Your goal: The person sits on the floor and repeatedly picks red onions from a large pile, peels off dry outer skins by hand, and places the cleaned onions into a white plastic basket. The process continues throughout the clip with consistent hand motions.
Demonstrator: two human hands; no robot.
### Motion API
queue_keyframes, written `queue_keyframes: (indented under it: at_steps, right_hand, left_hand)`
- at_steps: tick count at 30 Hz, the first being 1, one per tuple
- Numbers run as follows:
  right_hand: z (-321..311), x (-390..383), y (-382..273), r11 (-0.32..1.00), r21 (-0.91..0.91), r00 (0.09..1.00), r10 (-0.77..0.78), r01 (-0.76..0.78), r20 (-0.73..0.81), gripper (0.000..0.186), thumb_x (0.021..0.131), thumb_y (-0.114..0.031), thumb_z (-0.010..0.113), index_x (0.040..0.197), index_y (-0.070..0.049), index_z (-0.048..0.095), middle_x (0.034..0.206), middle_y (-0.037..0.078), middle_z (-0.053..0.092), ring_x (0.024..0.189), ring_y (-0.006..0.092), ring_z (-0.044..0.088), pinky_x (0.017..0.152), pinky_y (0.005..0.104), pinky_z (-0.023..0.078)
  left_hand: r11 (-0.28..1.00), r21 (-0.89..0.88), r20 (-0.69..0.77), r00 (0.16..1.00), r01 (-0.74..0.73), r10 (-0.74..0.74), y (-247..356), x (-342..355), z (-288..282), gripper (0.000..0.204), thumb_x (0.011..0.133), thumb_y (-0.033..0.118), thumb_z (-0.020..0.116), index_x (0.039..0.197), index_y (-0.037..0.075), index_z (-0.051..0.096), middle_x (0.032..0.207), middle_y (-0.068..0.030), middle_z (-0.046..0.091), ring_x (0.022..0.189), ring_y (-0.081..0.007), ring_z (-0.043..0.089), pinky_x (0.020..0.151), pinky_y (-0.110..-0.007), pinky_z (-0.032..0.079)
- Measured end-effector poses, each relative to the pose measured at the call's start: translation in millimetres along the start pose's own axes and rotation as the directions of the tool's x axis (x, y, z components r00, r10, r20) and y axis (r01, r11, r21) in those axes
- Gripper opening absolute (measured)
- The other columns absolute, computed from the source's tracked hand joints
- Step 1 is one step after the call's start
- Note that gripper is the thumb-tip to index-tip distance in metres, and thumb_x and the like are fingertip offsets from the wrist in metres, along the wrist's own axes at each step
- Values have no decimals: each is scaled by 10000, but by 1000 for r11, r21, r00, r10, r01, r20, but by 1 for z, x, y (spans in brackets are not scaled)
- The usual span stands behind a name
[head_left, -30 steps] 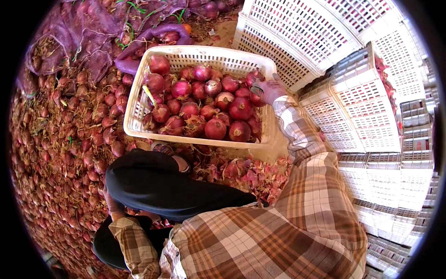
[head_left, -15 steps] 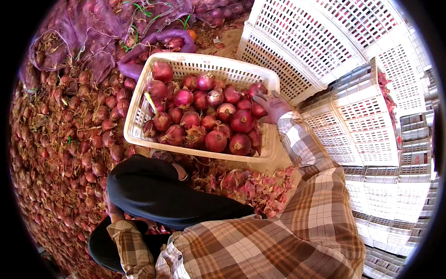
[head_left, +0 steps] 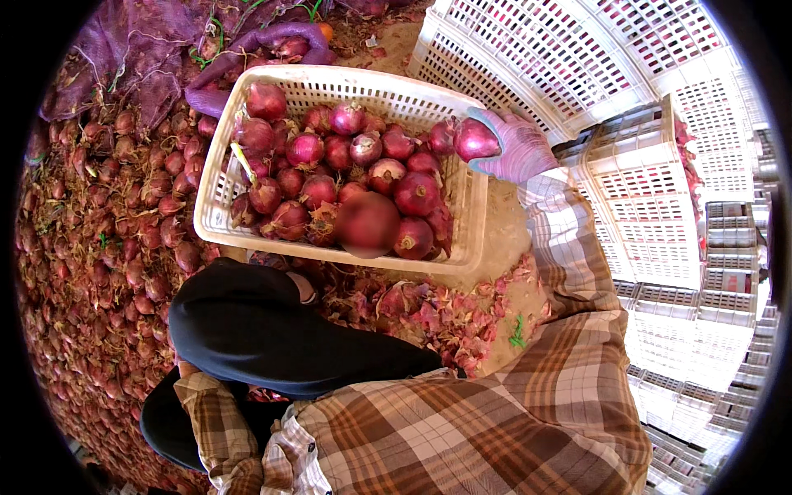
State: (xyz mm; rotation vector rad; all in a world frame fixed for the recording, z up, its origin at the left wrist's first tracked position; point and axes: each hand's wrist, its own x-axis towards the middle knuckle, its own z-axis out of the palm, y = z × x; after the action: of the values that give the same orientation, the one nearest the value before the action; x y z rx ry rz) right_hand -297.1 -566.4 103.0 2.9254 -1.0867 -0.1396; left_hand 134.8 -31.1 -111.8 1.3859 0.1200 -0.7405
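Note:
My right hand [head_left: 525,148], in a purplish glove with greyish fingertips, grips a red onion [head_left: 476,140] at the right rim of a white slotted plastic crate [head_left: 474,239]. Thumb and fingers curl round the onion's right side. Many more red onions [head_left: 337,153] lie in the crate, heaped toward its left and middle; one near the front looks blurred. A yellowish stalk [head_left: 242,162] sticks up at the left end. My left hand [head_left: 187,368] rests low beside my dark-trousered knee, its fingers hidden behind the leg.
Loose onions [head_left: 107,272] cover the ground on the left. Purple mesh sacks [head_left: 132,58] lie at the far left. Stacked white crates [head_left: 569,66] rise on the right, some holding onions. Dry onion skins [head_left: 429,318] litter the ground before the crate.
My right hand has closed on an onion at the crate's right end and raised it toward the rim. The whole view has shifted slightly. My left hand stays by the knee.

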Motion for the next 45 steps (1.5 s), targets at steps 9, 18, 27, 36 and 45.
queue_keyframes:
  at_steps: [9,18,27,36,45]
  right_hand:
    - [32,-1,-19,974,-218,938,126,-56,322,877,729,-500,736,1473,-222,362,1368,168,510,1262,298,499,1166,467,202]
    - [100,23,1,970,-241,954,46,28,295,899,729,-452,757,1491,-275,316,1485,128,408,1334,282,440,1180,446,183]
    - [109,33,15,988,-119,950,-58,99,307,935,725,-374,778,1507,-236,283,1475,151,416,1334,317,435,1151,437,269]
    - [20,64,-133,949,64,936,-292,309,-197,730,833,-317,699,1457,-101,387,1443,172,439,1298,357,426,1133,476,290]
    - [39,207,-374,593,515,776,-563,619,-284,334,897,-195,647,1203,-61,635,1060,144,689,974,336,653,891,395,506]
  left_hand:
    - [1000,16,25,1000,13,-13,-2,7,9,280,921,58,536,1186,21,621,1199,-113,635,1094,-212,590,980,-330,456]
    - [999,32,18,1000,23,-23,1,12,10,276,913,38,537,1173,21,628,1188,-114,640,1090,-211,590,980,-328,455]
    - [999,31,31,999,-23,22,-1,13,-1,273,905,18,539,1161,21,634,1177,-116,644,1085,-209,590,980,-326,455]
    - [808,457,228,927,-371,297,-26,-7,29,299,865,42,599,1162,19,623,1194,-91,625,1088,-199,591,965,-292,461]
    - [995,-62,-132,988,78,-85,-75,-12,79,421,803,-58,453,1143,27,687,783,30,632,534,-41,457,482,-204,365]
